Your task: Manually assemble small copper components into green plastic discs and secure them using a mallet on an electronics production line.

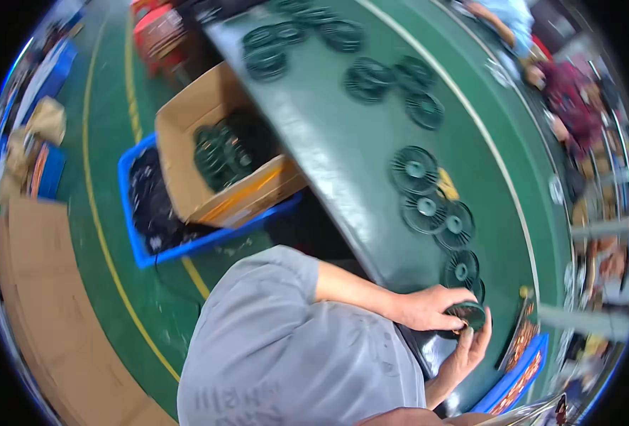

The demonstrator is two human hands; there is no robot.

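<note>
A dark green round slotted plastic disc point(468, 313) is held between my two hands at the near end of the bench. My left hand point(431, 308) is closed on its left edge, with thumb and fingers pinching it. From below, my right hand point(465, 357) grips the other side, fingers curled up around the rim. A small copper-coloured bit point(460, 329) shows at the fingertips; its kind is too small to tell. Just beyond my hands lies another spoked disc point(461, 269), partly overlapping one beneath it.
More spoked discs point(426, 207) lie along the green bench point(328, 135), some in stacks. To the left, a cardboard box point(179, 135) of dark green parts stands over a blue crate point(138, 248). A blue tray point(534, 366) of copper-coloured pieces is at right. People work across the bench.
</note>
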